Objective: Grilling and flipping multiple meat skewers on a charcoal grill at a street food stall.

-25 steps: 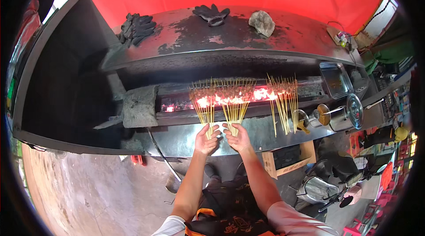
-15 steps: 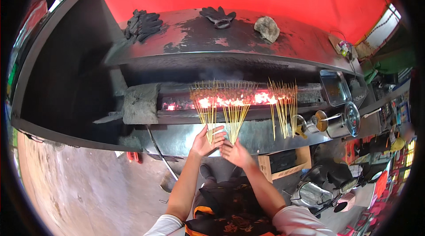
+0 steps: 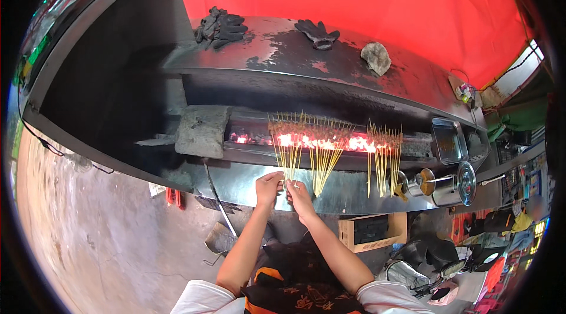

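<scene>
Several meat skewers [image 3: 289, 159] lie across the glowing charcoal [image 3: 312, 140], meat over the heat and bare sticks pointing toward me. The lower stick ends of the left bunch are between my hands. My left hand [image 3: 268, 189] is closed at the left side of these ends. My right hand [image 3: 299, 196] pinches them from the right, thumb and fingers together. Just right of it, a second bunch of skewers [image 3: 321, 175] fans out untouched. Farther right, a third group of skewers [image 3: 385, 172] rests apart from both hands.
Black gloves [image 3: 221, 28], another dark glove [image 3: 318, 35] and a crumpled cloth [image 3: 375, 58] lie on the metal hood. Right of the grill are a metal tray [image 3: 450, 141] and seasoning pots [image 3: 420, 183]. A wooden crate [image 3: 372, 231] stands below. A person [image 3: 508, 219] is at far right.
My hands have gone from open, with fingers spread near the two left bunches, to closed on the stick ends of the leftmost bunch. The view has shifted, tilting slightly.
</scene>
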{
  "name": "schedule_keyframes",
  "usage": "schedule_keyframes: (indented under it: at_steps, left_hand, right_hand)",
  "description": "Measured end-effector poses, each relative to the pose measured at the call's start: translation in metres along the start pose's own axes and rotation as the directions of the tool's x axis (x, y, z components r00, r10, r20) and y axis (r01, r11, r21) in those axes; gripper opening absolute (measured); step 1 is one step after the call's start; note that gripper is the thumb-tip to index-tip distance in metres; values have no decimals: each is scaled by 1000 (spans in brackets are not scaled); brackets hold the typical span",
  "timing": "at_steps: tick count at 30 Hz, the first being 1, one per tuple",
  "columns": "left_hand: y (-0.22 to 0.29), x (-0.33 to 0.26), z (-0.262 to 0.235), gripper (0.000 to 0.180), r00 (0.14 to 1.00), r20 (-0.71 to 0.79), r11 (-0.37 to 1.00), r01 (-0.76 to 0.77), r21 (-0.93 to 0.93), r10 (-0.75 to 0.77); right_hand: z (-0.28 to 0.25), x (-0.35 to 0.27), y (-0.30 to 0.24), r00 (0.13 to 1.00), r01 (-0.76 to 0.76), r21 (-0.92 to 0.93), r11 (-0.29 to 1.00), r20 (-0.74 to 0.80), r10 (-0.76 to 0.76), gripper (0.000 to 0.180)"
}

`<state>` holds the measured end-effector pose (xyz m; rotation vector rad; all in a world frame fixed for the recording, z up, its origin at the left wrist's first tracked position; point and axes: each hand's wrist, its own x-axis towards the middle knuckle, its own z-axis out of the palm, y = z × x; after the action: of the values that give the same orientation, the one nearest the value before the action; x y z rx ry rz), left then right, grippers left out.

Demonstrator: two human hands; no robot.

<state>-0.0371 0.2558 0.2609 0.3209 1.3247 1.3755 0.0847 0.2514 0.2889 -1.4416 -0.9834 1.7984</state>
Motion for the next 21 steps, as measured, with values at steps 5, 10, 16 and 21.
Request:
schedule_keyframes:
  at_steps: [5,10,16,21]
  left_hand:
    - [16,0,3,24,1000,-4,999,4,50,-4]
    - [17,0,-1,25,997,18,995,71,71,-72]
    - [18,-9,5,24,990,58,990,123,66,-127]
    - [9,-8,7,18,980,140,990,139,9,-139]
  right_hand:
    - [3,10,-6,997,26,15,1000,-69,-25,41]
    - [6,28,0,977,104,45,994,-192,-94,35]
    - [6,49,12,944,188,165,968,-301,-132,22]
    - [3,54,11,959,183,226,957,-254,-123,18]
